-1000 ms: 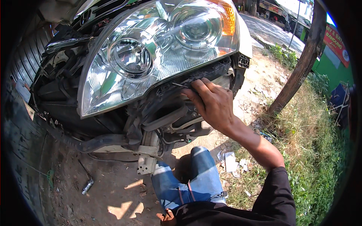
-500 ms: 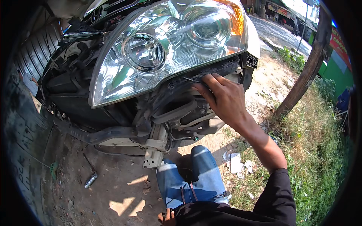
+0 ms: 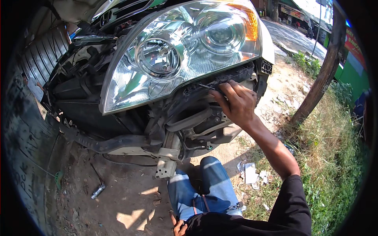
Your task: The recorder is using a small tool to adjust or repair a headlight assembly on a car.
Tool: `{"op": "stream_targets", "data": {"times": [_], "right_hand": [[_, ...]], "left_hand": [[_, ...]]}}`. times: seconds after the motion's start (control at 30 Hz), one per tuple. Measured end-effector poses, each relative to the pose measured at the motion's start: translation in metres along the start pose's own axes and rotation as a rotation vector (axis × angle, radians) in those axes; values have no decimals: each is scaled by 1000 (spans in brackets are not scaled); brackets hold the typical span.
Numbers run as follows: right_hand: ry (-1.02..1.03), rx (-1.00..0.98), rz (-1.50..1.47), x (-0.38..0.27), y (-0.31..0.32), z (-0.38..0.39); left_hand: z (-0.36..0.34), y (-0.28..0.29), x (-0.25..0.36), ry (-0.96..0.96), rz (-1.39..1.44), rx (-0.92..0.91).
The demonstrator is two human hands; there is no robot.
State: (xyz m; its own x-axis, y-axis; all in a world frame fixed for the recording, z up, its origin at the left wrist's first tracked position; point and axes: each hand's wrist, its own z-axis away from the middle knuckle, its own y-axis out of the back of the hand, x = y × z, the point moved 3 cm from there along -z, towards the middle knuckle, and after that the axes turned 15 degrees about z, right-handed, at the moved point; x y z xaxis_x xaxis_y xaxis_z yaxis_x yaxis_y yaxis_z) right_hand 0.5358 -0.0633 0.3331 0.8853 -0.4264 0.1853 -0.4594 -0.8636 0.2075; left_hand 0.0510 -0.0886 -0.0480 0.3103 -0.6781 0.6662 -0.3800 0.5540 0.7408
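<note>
My right hand (image 3: 234, 101) has its fingers curled round a thin metal tool (image 3: 205, 86), with a slim shaft reaching left beneath the lower edge of the clear headlamp (image 3: 165, 59). It sits against the dark plastic strip and bracket (image 3: 189, 96) below the lamp. My left hand (image 3: 178, 224) shows only partly at my waist, beside my black shirt and jeans; its fingers are bent, and what they hold, if anything, is hidden. Exposed hoses and a bare metal beam end (image 3: 165, 167) hang below the headlamp.
A dark grey wall (image 3: 29, 157) runs along the left, with someone's grey-clothed part (image 3: 34, 88) beyond. A cylindrical metal object (image 3: 98, 190) lies on the dirt. A wooden post (image 3: 319, 82), weeds (image 3: 319, 165), paper litter (image 3: 251, 173) and a roadside stall (image 3: 295, 17) are on the right.
The car and headlamp have shifted rightward in view, with my right hand staying at the strip under the lamp, still on the tool. My left hand stays at my waist, slightly further right in view.
</note>
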Motion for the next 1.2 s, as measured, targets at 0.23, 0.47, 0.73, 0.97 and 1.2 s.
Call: {"op": "stream_targets", "data": {"times": [0.23, 0.47, 0.73, 0.97, 1.2], "right_hand": [[-375, -272, -93, -27, 22, -10], [-399, -686, -105, -35, 36, -33], [-243, -567, -193, -42, 35, -25], [-441, -681, -333, -39, 41, -35], [-454, -626, -307, -42, 35, -28]], "left_hand": [[-16, -1, 9, -42, 90, -294], [-34, 28, 1, -59, 116, -551], [-22, 3, -34, -175, 212, -244], [25, -32, -36, 814, 564, 300], [-7, 1, 8, 900, 378, 245]]}}
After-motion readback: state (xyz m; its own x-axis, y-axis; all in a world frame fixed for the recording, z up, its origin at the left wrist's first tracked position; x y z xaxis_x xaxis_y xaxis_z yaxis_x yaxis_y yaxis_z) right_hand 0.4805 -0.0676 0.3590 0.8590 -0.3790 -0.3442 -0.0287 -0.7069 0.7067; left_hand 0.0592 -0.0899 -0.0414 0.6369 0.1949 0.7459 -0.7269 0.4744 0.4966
